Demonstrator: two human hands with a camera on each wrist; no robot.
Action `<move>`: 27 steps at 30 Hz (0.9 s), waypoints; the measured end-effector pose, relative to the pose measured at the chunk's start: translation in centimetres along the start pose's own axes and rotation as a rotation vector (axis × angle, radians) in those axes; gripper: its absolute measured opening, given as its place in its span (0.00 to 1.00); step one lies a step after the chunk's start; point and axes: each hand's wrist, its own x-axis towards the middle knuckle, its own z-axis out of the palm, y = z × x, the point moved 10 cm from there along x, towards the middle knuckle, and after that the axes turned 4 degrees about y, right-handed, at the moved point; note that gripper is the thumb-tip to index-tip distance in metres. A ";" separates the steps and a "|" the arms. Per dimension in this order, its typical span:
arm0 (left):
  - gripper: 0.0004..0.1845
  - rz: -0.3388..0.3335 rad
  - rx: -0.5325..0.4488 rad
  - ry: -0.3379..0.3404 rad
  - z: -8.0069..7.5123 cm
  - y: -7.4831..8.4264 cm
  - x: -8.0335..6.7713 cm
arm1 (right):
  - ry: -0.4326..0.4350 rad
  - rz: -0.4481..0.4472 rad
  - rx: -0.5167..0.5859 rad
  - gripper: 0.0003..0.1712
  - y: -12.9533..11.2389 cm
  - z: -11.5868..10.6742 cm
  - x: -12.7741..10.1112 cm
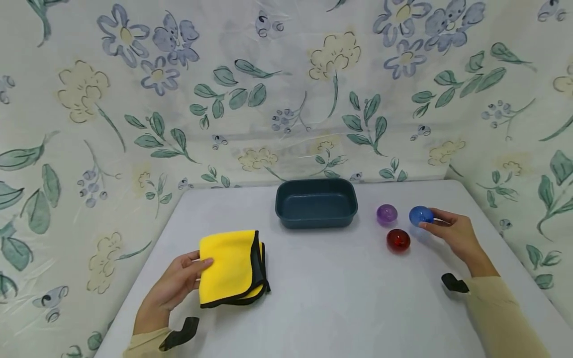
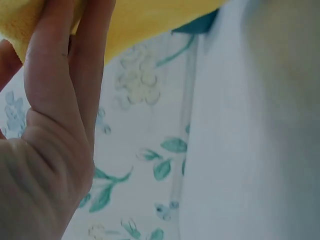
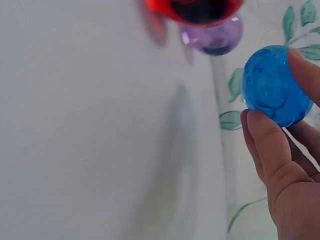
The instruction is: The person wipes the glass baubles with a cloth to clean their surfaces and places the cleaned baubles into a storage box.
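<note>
My left hand (image 1: 172,283) grips a folded yellow cloth (image 1: 226,268) with black edging by its left side, thumb on top and fingers behind. The left wrist view shows the fingers (image 2: 55,75) against the cloth, their tips partly hidden. At the table's right, my right hand (image 1: 457,239) pinches a clear blue ball (image 1: 420,216) between thumb and fingers. In the right wrist view the blue ball (image 3: 272,85) appears raised off the tabletop. A purple ball (image 1: 387,214) lies to its left, and a red ball (image 1: 398,240) sits nearer the front.
A dark teal rectangular tray (image 1: 316,223) stands at the back middle of the white table (image 1: 331,298). Floral sheeting (image 1: 286,99) hangs behind the table and along its sides. Black bands with dark tabs (image 1: 181,334) project from both wrists.
</note>
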 end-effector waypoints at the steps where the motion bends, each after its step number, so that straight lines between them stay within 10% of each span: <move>1: 0.16 0.007 -0.004 0.002 0.5 0.3 0.2 | 0.000 -0.005 0.003 0.49 -0.5 -0.1 0.0; 27: 0.32 0.079 -0.068 -0.020 10.0 5.1 6.1 | -0.057 -0.227 0.124 0.37 -13.6 4.2 -3.1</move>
